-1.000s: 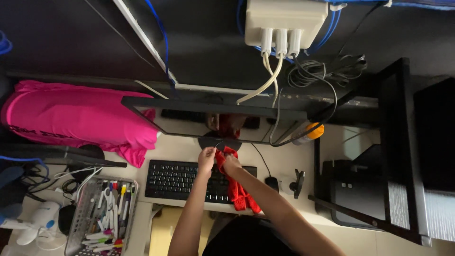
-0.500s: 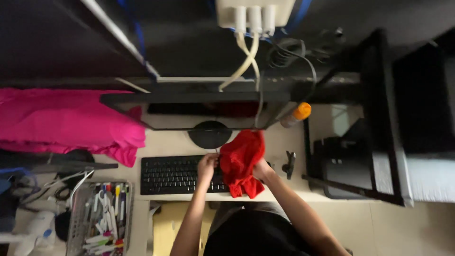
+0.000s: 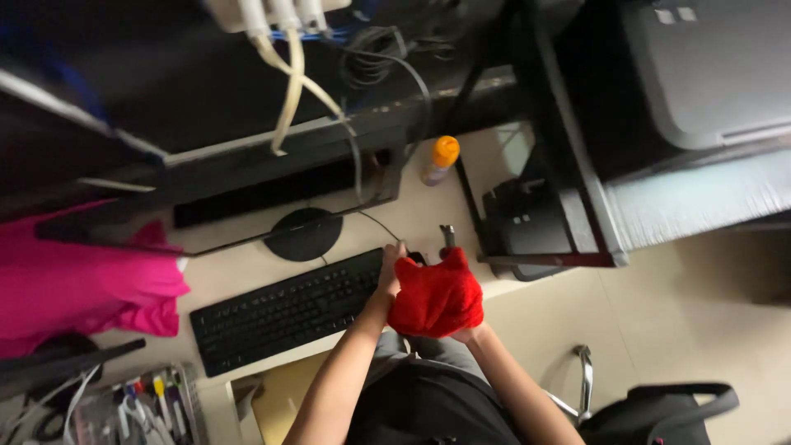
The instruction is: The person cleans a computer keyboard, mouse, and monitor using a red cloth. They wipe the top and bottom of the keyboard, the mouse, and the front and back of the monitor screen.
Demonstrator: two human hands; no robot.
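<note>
I hold a red cloth (image 3: pixel 437 295) bunched up in front of me, above the right end of a black keyboard (image 3: pixel 284 309). My left hand (image 3: pixel 390 270) grips the cloth's left edge, fingers curled over it. My right hand (image 3: pixel 466 333) holds it from below and to the right and is mostly hidden by the fabric. The cloth hangs over the front edge of the pale desk (image 3: pixel 412 216).
A monitor stand's round black base (image 3: pixel 306 234) sits behind the keyboard. An orange-capped can (image 3: pixel 440 159) stands by a black metal rack (image 3: pixel 535 222). Pink fabric (image 3: pixel 78 278) lies at left, a tray of pens (image 3: pixel 136 405) at lower left, a chair (image 3: pixel 659 408) at lower right.
The red cloth came away from the monitor base toward me and is now bunched between both hands. The view swung right and tilted.
</note>
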